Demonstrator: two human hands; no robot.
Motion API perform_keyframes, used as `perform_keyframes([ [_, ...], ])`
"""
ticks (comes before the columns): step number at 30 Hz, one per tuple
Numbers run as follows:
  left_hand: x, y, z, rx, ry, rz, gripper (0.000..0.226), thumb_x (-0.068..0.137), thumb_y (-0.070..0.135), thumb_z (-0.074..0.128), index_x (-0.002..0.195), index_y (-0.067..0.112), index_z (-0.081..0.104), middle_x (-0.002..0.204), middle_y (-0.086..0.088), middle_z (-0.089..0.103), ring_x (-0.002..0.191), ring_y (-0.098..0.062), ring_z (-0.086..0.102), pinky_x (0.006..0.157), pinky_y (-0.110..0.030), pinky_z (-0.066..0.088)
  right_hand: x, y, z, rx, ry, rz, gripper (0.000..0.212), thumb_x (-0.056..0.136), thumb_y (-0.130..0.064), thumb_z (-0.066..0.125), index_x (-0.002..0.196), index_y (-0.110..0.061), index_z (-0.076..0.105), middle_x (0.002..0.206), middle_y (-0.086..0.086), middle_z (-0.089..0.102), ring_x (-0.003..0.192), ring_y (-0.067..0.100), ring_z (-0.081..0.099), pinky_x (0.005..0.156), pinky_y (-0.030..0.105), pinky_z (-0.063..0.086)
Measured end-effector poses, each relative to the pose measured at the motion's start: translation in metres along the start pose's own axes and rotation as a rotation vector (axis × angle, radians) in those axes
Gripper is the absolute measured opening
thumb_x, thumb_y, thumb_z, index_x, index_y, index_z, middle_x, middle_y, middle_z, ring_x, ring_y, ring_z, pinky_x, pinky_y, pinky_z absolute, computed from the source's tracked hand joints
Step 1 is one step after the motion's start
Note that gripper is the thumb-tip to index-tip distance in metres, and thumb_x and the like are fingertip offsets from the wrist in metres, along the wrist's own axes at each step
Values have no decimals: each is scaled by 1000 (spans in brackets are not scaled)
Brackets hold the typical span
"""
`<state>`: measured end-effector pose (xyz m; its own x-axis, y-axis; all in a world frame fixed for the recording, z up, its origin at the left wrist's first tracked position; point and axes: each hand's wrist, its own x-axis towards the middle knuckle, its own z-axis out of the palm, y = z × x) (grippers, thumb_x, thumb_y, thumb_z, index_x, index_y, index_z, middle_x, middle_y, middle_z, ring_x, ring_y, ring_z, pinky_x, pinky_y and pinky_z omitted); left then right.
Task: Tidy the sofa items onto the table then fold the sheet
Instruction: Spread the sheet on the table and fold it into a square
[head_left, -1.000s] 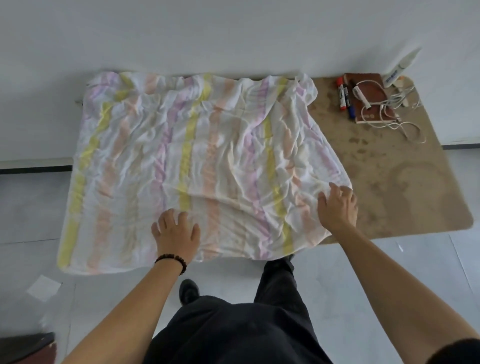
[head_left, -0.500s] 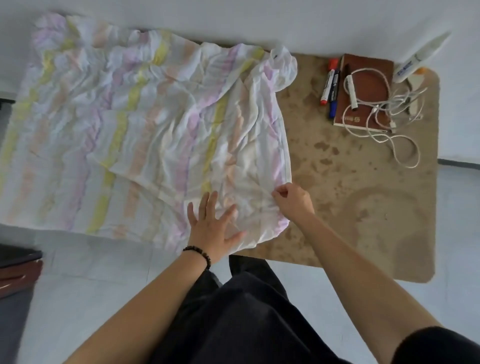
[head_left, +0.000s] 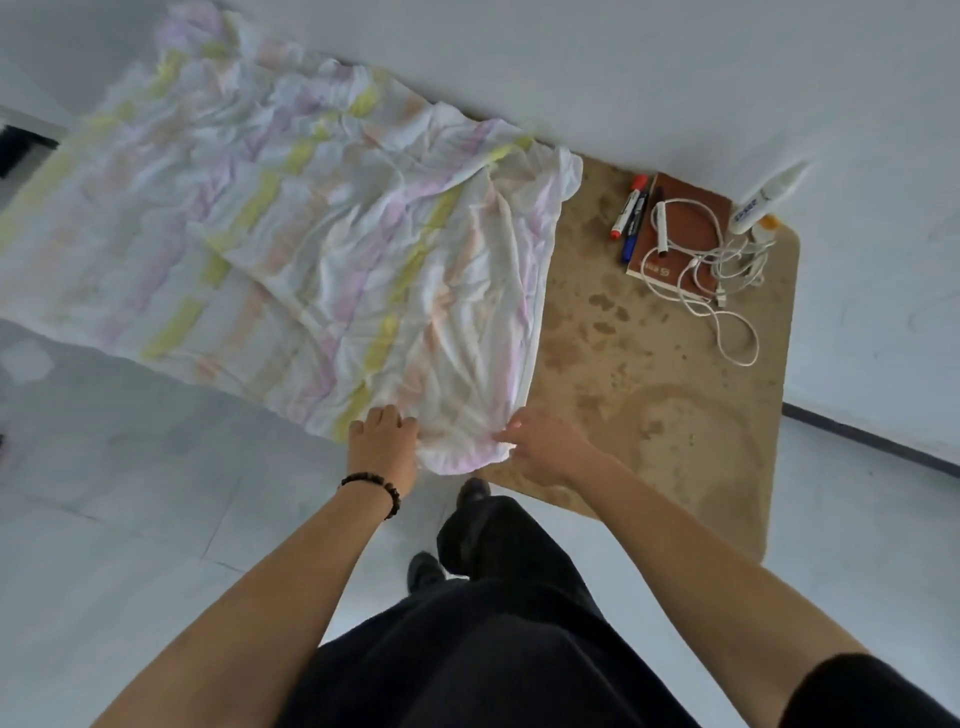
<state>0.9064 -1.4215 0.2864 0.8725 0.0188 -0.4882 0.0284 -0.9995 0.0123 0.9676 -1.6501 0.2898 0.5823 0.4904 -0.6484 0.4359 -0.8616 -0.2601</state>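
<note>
A crumpled white sheet (head_left: 291, 234) with yellow, pink and peach stripes lies spread over the left part of a brown stained table (head_left: 675, 395), its right side folded over onto itself. My left hand (head_left: 383, 447) grips the sheet's near edge with curled fingers. My right hand (head_left: 540, 447) pinches the sheet's near right corner just beside it. Far right on the table lie a brown notebook (head_left: 691, 218), two markers (head_left: 631, 213), a white cable (head_left: 727, 291) and a white bottle (head_left: 769, 195).
A pale wall runs behind the table. The floor is light tile, with a dark baseboard (head_left: 872, 441) at right. My dark trousers and shoes (head_left: 472, 491) stand close to the table's near edge.
The view swung left and tilted. My left hand went from flat on the sheet to gripping its near edge. My right hand slid down to the sheet's near corner.
</note>
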Motion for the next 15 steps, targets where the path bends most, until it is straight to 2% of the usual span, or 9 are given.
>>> perform_keyframes([
  [3,-18,6,5,-80,-9,-51,45,89,32,52,132,23,46,136,-4,42,135,-27,29,107,-43,30,-9,2,-6,170,18,33,47,97,-21,47,145,-25,45,147,3,45,132,23,44,103,32,39],
  [6,-29,23,6,-201,44,-76,50,89,42,50,136,26,43,147,-4,33,142,-26,20,111,-46,22,-13,24,-24,173,5,68,48,98,-19,45,146,-21,42,151,2,42,133,23,44,104,31,40],
  [10,-20,64,0,-337,228,-94,46,85,57,53,116,25,63,122,-2,53,116,-25,44,91,-39,36,-1,70,-51,107,1,46,34,97,-10,39,123,-12,60,128,7,60,114,29,56,99,41,46],
  [12,-5,91,-6,-347,220,-129,49,84,64,50,114,27,64,118,0,54,111,-23,47,89,-37,37,9,95,-66,157,24,41,30,94,-7,43,114,-17,63,122,6,60,110,27,56,100,43,46],
  [13,2,105,-8,-348,190,-162,52,83,67,49,115,28,63,119,1,54,112,-22,47,90,-37,37,14,107,-73,174,38,31,31,93,-9,44,116,-20,61,122,6,59,112,26,55,101,41,45],
  [15,15,132,-9,-377,109,-252,58,80,72,48,118,30,60,121,2,53,114,-21,46,90,-37,40,26,129,-87,175,51,5,44,93,-13,44,136,-17,52,140,6,51,126,26,49,105,37,42],
])
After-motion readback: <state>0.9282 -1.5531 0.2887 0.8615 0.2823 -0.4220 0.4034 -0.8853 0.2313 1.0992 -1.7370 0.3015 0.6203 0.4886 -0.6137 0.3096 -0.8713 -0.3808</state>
